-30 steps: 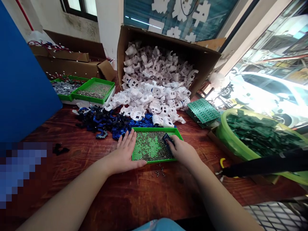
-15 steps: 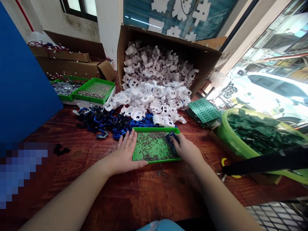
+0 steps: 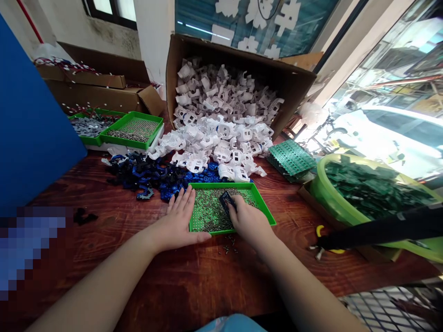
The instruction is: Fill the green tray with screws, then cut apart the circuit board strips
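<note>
Screw tray point(image 3: 214, 186): left hand point(image 3: 178, 222) spread against it, right hand point(image 3: 249, 222) gripping card point(image 3: 226, 201).

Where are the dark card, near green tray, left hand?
Dark card point(image 3: 225, 201): head view, exposed upper part.
Near green tray point(image 3: 221, 186): head view, far rim.
Left hand point(image 3: 179, 225): head view, back of hand.

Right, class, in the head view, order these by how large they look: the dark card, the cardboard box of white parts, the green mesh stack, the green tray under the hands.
1. Cardboard box
2. Green tray
3. Green mesh stack
4. Dark card, judging its visible part
</note>
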Motion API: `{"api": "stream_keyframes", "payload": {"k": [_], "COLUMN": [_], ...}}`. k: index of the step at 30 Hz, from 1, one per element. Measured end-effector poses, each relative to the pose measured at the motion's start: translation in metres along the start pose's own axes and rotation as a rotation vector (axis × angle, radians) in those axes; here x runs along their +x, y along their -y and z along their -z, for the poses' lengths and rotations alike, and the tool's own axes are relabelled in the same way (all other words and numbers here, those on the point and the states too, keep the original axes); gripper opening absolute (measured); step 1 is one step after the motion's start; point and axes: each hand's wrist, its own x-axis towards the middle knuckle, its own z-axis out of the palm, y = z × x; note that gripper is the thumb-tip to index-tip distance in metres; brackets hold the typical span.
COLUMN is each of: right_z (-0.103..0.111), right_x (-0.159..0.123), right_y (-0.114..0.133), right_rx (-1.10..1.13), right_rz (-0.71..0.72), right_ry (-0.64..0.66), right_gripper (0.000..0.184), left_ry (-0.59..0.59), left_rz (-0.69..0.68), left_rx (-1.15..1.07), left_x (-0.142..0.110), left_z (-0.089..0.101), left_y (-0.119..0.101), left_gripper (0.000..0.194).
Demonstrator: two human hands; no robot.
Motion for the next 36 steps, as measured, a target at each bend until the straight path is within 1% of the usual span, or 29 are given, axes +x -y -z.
{"api": "stream_keyframes", "payload": {"k": [3,5,8,9,11,13,15,17,19,22,25,28,30,33,34,36], "right_z": [-0.004,-0.005,-0.002,-0.001,0.002,0.003,0.002,0.001,-0.001,0.001,0.009,0.021,0.027,0.029,0.027,0.023], "right_x": [0.002,0.004,0.01,0.013,0.02,0.028,0.036,0.042,0.041,0.028,0.008,-0.005,-0.005,0.008,0.015,0.032], "right_y": [0.0,-0.009,-0.03,-0.038,-0.049,-0.055,-0.054,-0.052,-0.05,-0.055,-0.065,-0.07,-0.067,-0.058,-0.055,-0.05], "right_rx": [0.053,0.048,0.013,0.004,-0.002,-0.004,-0.004,0.002,0.024,0.071,0.098,0.156,0.252,0.352,0.353,0.328], "right_rz": [0.04,-0.006,-0.121,-0.154,-0.176,-0.139,-0.073,-0.005,0.084,0.222,0.318,0.348,0.383,0.41,0.398,0.365], "right_ry": [0.007,0.028,0.034,0.022,-0.024,-0.096,-0.125,-0.08,-0.001,0.074,0.136,0.183,0.246,0.346,0.347,0.285], "right_gripper": [0.019,0.02,0.02,0.02,0.019,0.018,0.017,0.018,0.02,0.023,0.026,0.024,0.021,0.016,0.015,0.015], "left_ry": [-0.006,-0.007,-0.003,0.0,0.005,0.009,0.011,0.008,-0.002,-0.015,-0.004,0.004,0.001,0.006,0.006,0.004], "left_rz": [-0.005,-0.004,-0.006,-0.008,-0.007,-0.003,-0.003,-0.008,-0.021,-0.035,-0.017,-0.005,-0.007,-0.005,-0.004,-0.006], "left_rx": [0.002,-0.001,-0.017,-0.022,-0.026,-0.023,-0.019,-0.016,-0.017,-0.022,-0.033,-0.041,-0.037,-0.029,-0.028,-0.025], "left_x": [0.0,0.001,0.002,0.002,0.002,0.001,0.001,0.0,0.0,0.001,0.001,0.001,0.002,0.001,0.001,0.001], "left_z": [0.0,-0.001,0.0,0.0,0.0,0.001,0.001,0.001,0.0,-0.001,0.0,0.0,0.0,0.0,0.0,0.001], "left_y": [0.001,0.001,0.001,0.001,0.0,0.0,0.0,0.001,0.002,0.003,0.001,0.0,0.0,0.0,0.0,0.0], "left_gripper": [0.111,0.111,0.11,0.11,0.11,0.11,0.11,0.109,0.108,0.107,0.108,0.109,0.109,0.11,0.11,0.109]}}
